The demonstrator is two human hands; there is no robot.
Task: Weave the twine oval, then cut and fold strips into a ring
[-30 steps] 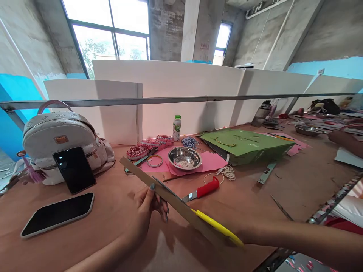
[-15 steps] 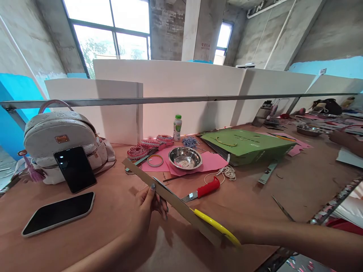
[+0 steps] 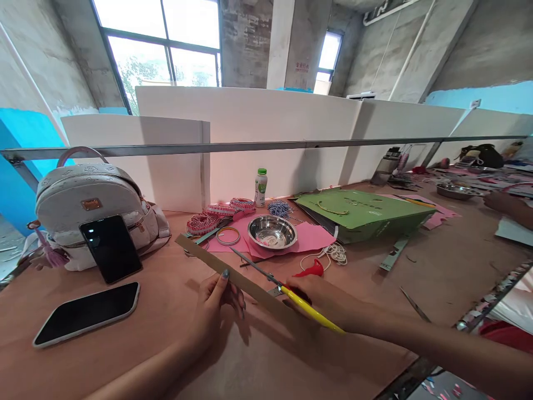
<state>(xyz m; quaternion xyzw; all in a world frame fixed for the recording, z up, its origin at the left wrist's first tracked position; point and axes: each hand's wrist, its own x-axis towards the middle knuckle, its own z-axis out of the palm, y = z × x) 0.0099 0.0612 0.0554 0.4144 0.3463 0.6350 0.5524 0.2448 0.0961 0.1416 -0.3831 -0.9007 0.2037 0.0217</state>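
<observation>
over at the near edge of the desk (image 3: 158,289), here was the action: the left hand (image 3: 219,314) was held up off the surface, its grip closed on a long cardboard strip (image 3: 262,297), which slanted across in front of the person, its far end pointing up and to the left. the right hand (image 3: 320,300) came in from the side, its grip shut around a pair of yellow-handled scissors (image 3: 310,310), with the steel blades (image 3: 256,267) running along the strip's upper edge, though i couldn't tell whether they were parted. just beyond, a red-handled knife (image 3: 312,269) lay partly hidden by that hand, beside a loop of white string (image 3: 328,254). further up, a steel bowl (image 3: 272,232) sat on pink paper (image 3: 308,238), with a green paper bag (image 3: 362,214) lying to its right and a small bottle (image 3: 261,189) standing behind. over on the left, a phone (image 3: 110,249) leaned against a white backpack (image 3: 83,203), a second phone (image 3: 85,314) lay flat, and at far right a co-worker's hand (image 3: 503,203) showed near another bowl (image 3: 453,191).
</observation>
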